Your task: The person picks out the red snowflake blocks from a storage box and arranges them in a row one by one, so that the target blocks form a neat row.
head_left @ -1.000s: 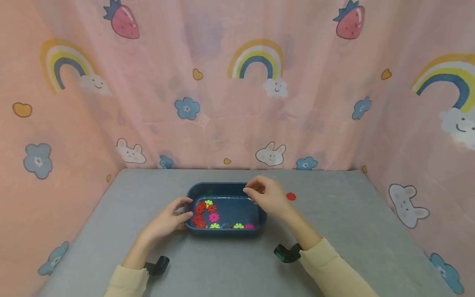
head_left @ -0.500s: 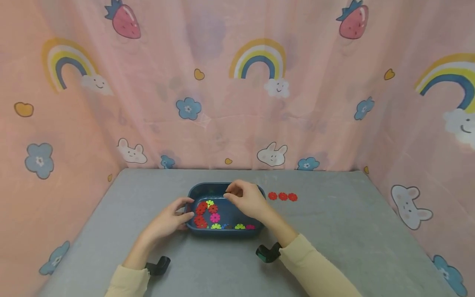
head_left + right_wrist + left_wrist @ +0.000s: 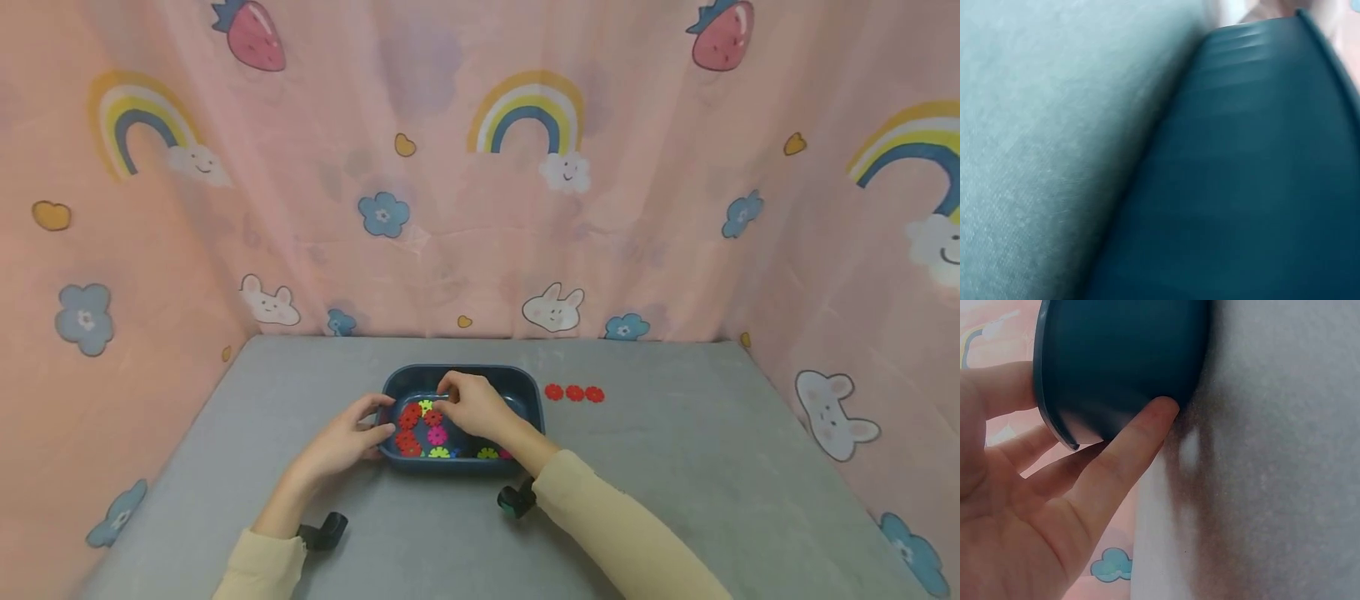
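A dark blue plastic tray [image 3: 463, 467] sits on a grey-covered bench [image 3: 675, 475]. Two bare hands are at work on it, apart from each other. The left hand [image 3: 339, 437] grips the tray's left end, with fingers at the rim and one digit pressed to the outer wall. The right hand [image 3: 478, 408] is bent over the tray's interior, fingers curved towards the discs there; whether it pinches one cannot be told.

Inside the tray, notched red discs [image 3: 409, 416] overlap along the left end, beside a yellow-green disc [image 3: 426, 407] and a pink disc [image 3: 437, 436]. More colours lie along the tray's near wall, partly hidden by it. On the bench to the tray's right, a row of three red discs [image 3: 574, 393] lies side by side.

The overlap is the likeliest trouble: fingertips might lift two red discs at once, or slide one under its neighbour. A thin, flat disc could also slip from a light pinch. The right wrist's black camera [image 3: 517, 500] hangs just beside the tray's near wall, so a low sweep might knock it. If the left hand's hold loosened, such a bump could shift the tray, perhaps into the row.
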Demonstrator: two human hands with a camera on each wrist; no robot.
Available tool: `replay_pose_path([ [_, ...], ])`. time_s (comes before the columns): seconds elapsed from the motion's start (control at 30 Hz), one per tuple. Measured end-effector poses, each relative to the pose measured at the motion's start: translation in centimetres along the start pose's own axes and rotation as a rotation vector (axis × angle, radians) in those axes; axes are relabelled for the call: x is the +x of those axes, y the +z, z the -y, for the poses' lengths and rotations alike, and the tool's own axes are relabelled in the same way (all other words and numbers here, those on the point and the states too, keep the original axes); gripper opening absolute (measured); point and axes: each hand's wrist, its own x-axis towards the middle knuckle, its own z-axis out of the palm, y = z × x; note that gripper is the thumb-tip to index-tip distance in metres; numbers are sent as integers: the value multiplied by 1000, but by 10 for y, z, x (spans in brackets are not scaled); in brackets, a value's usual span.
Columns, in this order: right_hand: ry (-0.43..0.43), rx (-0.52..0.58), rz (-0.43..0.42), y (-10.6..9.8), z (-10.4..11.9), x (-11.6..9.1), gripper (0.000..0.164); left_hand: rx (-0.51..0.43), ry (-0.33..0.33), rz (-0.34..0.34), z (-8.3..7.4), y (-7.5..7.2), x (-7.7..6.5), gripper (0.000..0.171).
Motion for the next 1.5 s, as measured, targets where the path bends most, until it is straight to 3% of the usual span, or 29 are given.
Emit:
replay_pose_path([
  [0.23,59,-53,85,9,-2,11,20,-1,13,4,-1,-1,2,47],
  [0.77,63,-178,133,21,-6,18,22,-4,14,0,0,-1,-2,46],
  [1.5,79,-148,145,22,-12,18,21,-26,10,-12,1,1,-2,46],
])
